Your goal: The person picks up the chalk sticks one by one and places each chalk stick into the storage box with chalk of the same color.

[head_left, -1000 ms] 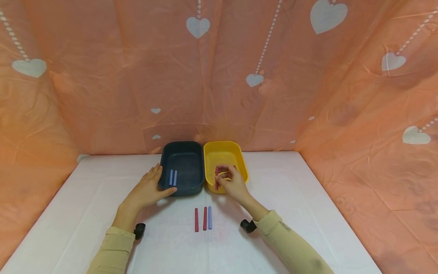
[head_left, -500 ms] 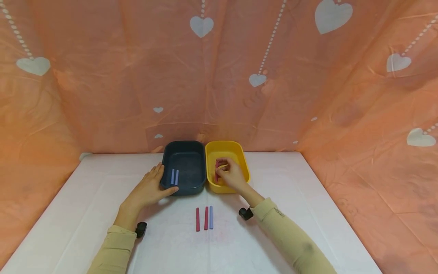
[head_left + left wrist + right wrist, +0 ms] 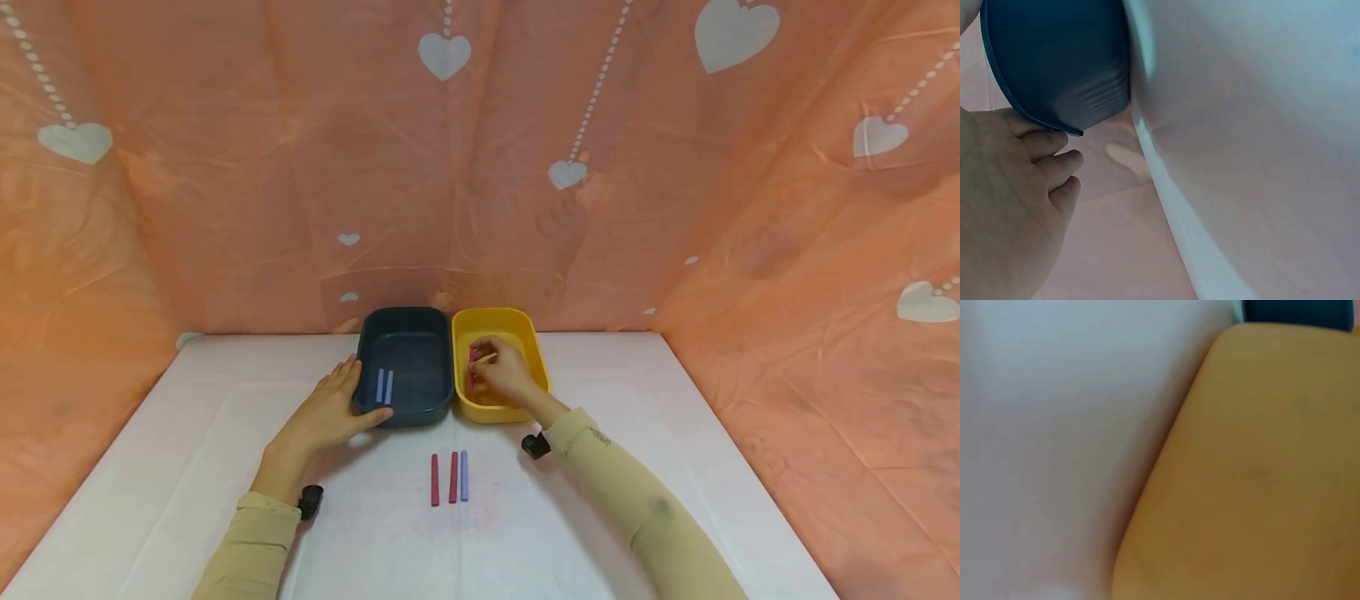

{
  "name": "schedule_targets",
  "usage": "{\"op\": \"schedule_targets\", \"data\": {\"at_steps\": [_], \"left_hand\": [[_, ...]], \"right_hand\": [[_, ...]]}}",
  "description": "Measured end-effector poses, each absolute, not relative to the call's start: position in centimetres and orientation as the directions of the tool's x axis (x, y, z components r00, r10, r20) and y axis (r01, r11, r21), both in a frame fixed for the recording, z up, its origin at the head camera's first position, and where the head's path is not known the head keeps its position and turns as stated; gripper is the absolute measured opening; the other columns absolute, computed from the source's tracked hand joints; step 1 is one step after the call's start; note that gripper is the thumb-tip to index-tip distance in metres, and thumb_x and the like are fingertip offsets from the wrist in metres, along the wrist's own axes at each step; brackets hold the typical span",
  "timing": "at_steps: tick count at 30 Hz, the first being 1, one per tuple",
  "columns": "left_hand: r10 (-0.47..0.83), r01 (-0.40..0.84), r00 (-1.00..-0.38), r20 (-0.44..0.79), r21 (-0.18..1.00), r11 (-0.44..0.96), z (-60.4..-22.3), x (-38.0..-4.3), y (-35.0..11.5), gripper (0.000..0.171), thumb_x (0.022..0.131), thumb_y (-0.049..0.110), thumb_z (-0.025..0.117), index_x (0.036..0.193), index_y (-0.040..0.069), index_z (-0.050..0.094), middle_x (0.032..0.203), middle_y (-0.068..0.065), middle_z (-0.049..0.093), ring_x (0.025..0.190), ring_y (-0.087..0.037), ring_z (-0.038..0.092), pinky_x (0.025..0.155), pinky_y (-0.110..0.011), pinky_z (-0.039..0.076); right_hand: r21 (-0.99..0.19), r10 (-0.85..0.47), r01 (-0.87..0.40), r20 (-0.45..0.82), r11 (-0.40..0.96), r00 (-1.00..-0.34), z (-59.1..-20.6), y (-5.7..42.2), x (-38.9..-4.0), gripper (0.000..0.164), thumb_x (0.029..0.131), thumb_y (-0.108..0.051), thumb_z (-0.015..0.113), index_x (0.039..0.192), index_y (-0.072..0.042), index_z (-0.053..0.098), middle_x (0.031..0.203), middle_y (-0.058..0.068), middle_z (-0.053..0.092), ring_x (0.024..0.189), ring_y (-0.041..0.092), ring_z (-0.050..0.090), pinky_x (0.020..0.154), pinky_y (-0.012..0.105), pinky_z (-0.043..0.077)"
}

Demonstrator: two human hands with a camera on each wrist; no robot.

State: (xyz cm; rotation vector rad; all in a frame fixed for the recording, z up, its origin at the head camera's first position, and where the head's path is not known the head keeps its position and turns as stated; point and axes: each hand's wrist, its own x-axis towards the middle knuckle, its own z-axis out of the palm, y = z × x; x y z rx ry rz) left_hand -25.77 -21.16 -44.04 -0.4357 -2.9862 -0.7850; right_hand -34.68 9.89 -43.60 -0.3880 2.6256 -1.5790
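The right hand (image 3: 504, 367) is pinching a red stick (image 3: 471, 380) between thumb and fingers, and is holding it inside the yellow tray (image 3: 495, 325); whether the stick's lower end is touching the tray's floor, the pictures are not showing clearly. The left hand (image 3: 326, 414) is resting against the dark blue tray (image 3: 420, 358), grasping nothing; its fingers are lying straight along the left side, and its thumb is stretching along the near edge. The two trays are standing side by side at the worktop's (image 3: 375, 542) far edge; a pair of blue sticks (image 3: 380, 387) is lying in the dark one, towards its near left corner. Nearer the person, two more red sticks (image 3: 435, 480) and a single blue stick (image 3: 464, 476) are lying roughly parallel; the blue one is sitting just beside the right-hand red one; an orange backdrop (image 3: 300, 167) with pale hearts is rising behind.
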Motion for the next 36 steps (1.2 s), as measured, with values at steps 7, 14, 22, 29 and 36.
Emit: {"op": "schedule_targets", "data": {"at_steps": [7, 14, 22, 29, 36], "left_hand": [[0.257, 0.263, -0.963, 0.079, 0.471, 0.842, -44.3, -26.0, -21.3, 0.115, 0.091, 0.066, 0.068, 0.158, -0.015, 0.021, 0.167, -0.033, 0.016, 0.154, -0.052, 0.016, 0.124, -0.065, 0.016], [0.258, 0.266, -0.963, 0.084, 0.471, 0.841, -44.5, -26.1, -21.4, 0.116, 0.09, 0.067, 0.068, 0.157, -0.016, 0.022, 0.167, -0.034, 0.016, 0.154, -0.053, 0.017, 0.123, -0.066, 0.016], [0.262, 0.281, -0.959, 0.106, 0.464, 0.84, -44.4, -26.1, -21.3, 0.114, 0.091, 0.065, 0.069, 0.157, -0.016, 0.024, 0.167, -0.034, 0.018, 0.154, -0.053, 0.018, 0.123, -0.065, 0.018], [0.263, 0.28, -0.959, 0.101, 0.464, 0.841, -44.1, -26.0, -21.3, 0.113, 0.092, 0.065, 0.068, 0.157, -0.016, 0.024, 0.167, -0.034, 0.018, 0.154, -0.053, 0.018, 0.123, -0.065, 0.018], [0.266, 0.28, -0.959, 0.098, 0.47, 0.837, -44.1, -25.9, -21.3, 0.113, 0.092, 0.065, 0.068, 0.157, -0.016, 0.023, 0.167, -0.034, 0.017, 0.154, -0.053, 0.017, 0.123, -0.066, 0.017]], "right_hand": [[-0.907, -0.253, -0.08, -0.029, 0.413, -0.967, -43.9, 9.8, -36.0, 0.031, 0.095, 0.001, 0.072, 0.125, 0.0, 0.063, 0.11, 0.017, 0.069, 0.087, 0.026, 0.074, 0.08, 0.034, 0.064], [-0.855, -0.243, -0.087, -0.047, 0.512, -0.969, -44.3, 9.8, -36.8, 0.029, 0.093, -0.004, 0.076, 0.121, 0.0, 0.067, 0.105, 0.014, 0.072, 0.091, 0.024, 0.071, 0.091, 0.034, 0.061], [-0.839, -0.26, -0.081, -0.075, 0.539, -0.963, -44.4, 9.4, -37.0, 0.03, 0.094, -0.003, 0.076, 0.121, 0.003, 0.065, 0.104, 0.016, 0.072, 0.092, 0.025, 0.071, 0.095, 0.034, 0.059], [-0.863, -0.275, -0.074, -0.076, 0.499, -0.958, -44.7, 9.1, -37.3, 0.03, 0.093, 0.003, 0.075, 0.121, 0.007, 0.065, 0.104, 0.019, 0.074, 0.091, 0.026, 0.074, 0.088, 0.034, 0.062], [-0.853, -0.296, -0.09, -0.078, 0.514, -0.952, -45.2, 9.1, -37.6, 0.028, 0.094, 0.003, 0.074, 0.12, 0.009, 0.066, 0.1, 0.019, 0.075, 0.085, 0.025, 0.076, 0.08, 0.034, 0.064]]}}
